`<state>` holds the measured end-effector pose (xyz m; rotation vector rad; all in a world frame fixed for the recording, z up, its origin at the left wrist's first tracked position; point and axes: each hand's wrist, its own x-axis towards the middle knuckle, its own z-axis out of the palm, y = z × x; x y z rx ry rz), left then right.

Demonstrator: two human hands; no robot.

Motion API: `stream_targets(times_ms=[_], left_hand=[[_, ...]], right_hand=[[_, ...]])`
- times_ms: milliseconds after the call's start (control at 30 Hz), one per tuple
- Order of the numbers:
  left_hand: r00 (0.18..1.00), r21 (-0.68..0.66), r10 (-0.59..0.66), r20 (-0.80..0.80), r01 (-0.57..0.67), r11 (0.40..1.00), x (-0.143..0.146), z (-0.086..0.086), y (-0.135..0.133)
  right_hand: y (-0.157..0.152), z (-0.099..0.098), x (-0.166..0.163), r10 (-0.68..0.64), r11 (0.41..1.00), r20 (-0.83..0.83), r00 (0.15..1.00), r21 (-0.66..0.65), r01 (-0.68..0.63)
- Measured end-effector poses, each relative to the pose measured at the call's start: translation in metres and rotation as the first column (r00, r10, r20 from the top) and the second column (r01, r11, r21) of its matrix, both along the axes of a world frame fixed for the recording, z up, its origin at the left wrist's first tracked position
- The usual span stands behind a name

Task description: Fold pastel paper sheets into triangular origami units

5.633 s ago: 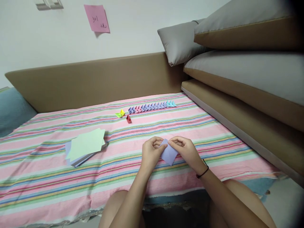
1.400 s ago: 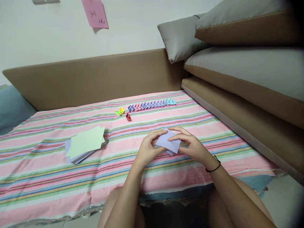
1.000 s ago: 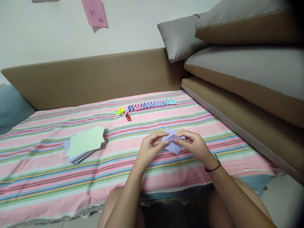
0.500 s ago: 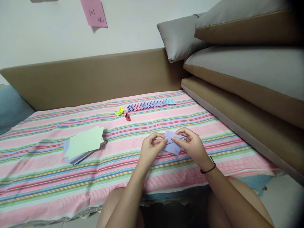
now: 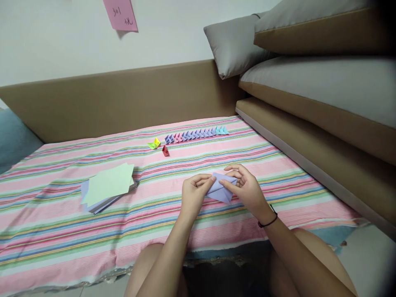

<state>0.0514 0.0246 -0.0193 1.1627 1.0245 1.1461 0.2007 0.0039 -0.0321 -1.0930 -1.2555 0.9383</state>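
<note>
A folded lilac paper (image 5: 219,190) is held just above the striped cloth (image 5: 46,231), pinched between both my hands. My left hand (image 5: 194,196) grips its left edge with thumb and fingers closed. My right hand (image 5: 246,190) pinches its top and right side, a black band on the wrist. A stack of paper sheets (image 5: 107,187) with a pale green one on top lies to the left.
A row of small folded paper pieces (image 5: 196,134) in purple, pink and blue lies farther back, with a yellow-green one (image 5: 154,144) and a red one (image 5: 165,151) beside it. Brown and grey cushions (image 5: 309,107) rise on the right. A pink note (image 5: 121,14) hangs on the wall.
The lilac paper went from a flat diamond to a smaller folded shape. Both hands kept hold of it, shifting a little up and back down over the cloth.
</note>
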Motion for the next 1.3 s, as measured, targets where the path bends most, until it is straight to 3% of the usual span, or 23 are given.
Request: stream_targets(times_ms=[367,733,1100,1300], left_hand=[[1.0,-0.057,-0.012,0.027,0.013,0.998,0.001,0.0,0.0],[0.999,0.013,0.031,-0.034,-0.03,0.999,0.001,0.003,-0.001],[1.0,0.059,0.01,-0.004,-0.01,0.998,-0.006,0.018,-0.016],[1.0,0.056,0.019,-0.017,-0.018,0.998,-0.006,0.018,-0.018]], right_hand=[[0.001,-0.002,0.0,0.004,1.0,0.003,1.0,-0.027,-0.004],[0.0,-0.002,-0.001,0.008,1.0,0.024,1.0,-0.012,-0.008],[-0.018,0.02,-0.004,0.055,0.998,-0.059,0.997,-0.017,-0.056],[-0.018,0.019,-0.002,0.067,0.998,-0.095,0.993,-0.01,-0.069]])
